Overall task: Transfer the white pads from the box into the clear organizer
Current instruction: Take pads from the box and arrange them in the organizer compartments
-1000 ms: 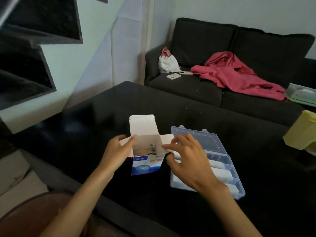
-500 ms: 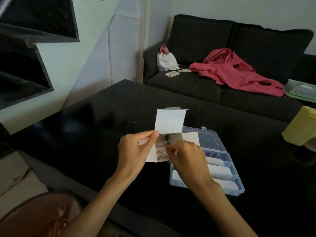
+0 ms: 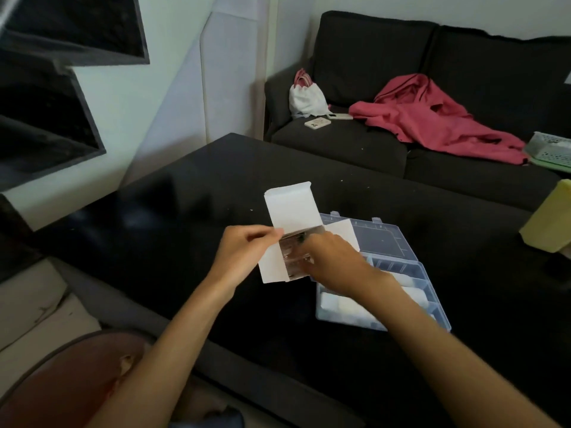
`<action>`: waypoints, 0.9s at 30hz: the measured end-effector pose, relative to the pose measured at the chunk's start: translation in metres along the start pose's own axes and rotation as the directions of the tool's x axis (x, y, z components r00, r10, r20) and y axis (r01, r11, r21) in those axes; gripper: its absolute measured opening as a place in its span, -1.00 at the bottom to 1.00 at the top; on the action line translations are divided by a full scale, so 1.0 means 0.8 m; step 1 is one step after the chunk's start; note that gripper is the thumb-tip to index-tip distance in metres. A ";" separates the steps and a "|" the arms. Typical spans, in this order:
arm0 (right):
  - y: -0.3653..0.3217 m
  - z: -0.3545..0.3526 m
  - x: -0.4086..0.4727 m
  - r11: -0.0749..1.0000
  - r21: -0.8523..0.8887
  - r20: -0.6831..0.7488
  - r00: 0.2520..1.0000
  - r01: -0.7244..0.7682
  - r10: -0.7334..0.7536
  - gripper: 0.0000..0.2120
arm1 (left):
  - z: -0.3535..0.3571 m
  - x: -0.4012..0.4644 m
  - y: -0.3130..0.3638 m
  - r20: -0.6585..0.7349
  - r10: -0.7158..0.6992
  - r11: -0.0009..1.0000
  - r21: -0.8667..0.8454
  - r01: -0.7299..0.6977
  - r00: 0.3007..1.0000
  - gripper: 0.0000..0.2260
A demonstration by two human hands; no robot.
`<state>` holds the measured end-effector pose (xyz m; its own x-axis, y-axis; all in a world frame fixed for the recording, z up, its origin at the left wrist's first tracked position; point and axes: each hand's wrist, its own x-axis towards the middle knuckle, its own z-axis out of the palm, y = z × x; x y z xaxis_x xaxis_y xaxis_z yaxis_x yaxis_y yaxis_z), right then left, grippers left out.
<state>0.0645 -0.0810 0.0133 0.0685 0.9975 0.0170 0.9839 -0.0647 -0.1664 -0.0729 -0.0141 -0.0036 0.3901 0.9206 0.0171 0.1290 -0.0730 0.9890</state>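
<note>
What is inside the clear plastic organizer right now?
The clear plastic organizer, lid open, holds white pads in its near compartments, and more along its right side. The right hand and forearm, reaching into the white cardboard box, cover its middle.

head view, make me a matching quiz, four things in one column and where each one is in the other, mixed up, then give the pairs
Things
1. box
2. clear organizer
3. pink garment
4. white bag

Places
A. spread over the sofa seat, toward its right
B. held up between both hands, flaps open
C. open on the black table, under the right forearm
D. in the sofa's left corner by the armrest

Pairs: 1-B, 2-C, 3-A, 4-D
</note>
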 end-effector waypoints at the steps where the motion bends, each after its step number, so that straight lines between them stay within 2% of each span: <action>1: 0.000 -0.002 0.006 0.998 -0.046 0.050 0.998 0.031 -0.028 -0.72 | -0.001 0.000 0.000 0.024 0.021 0.999 0.035 -0.022 0.999 -0.87; 5: -0.002 -0.005 0.024 0.959 -0.271 0.093 0.994 0.079 -0.055 -0.72 | -0.007 0.004 -0.001 0.051 0.065 0.996 0.062 -0.068 0.997 -0.83; 8: -0.007 0.001 0.036 0.935 -0.339 0.072 0.994 0.100 -0.080 -0.79 | -0.010 0.008 -0.002 0.060 0.053 0.995 0.077 -0.058 0.997 -0.81; 17: -0.004 0.006 0.056 0.947 -0.311 0.059 0.996 0.078 -0.063 -0.73 | -0.007 0.018 -0.006 0.001 0.030 0.995 0.091 -0.030 1.000 -0.80; 21: 0.001 0.017 0.057 0.921 -0.374 0.042 0.994 0.111 -0.103 -0.71 | -0.006 0.017 -0.008 0.006 0.048 0.991 0.121 -0.049 0.999 -0.81; 27: 0.001 0.014 0.057 0.917 -0.373 0.027 0.990 0.139 -0.139 -0.72 | -0.001 0.013 -0.008 -0.036 0.135 0.978 0.165 -0.127 0.990 -0.80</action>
<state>0.0665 -0.0351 0.0026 -0.0731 0.9972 0.0130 0.9735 0.0685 0.2180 -0.0700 -0.0036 -0.0094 0.3711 0.9154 0.1559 0.2273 -0.2523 0.9406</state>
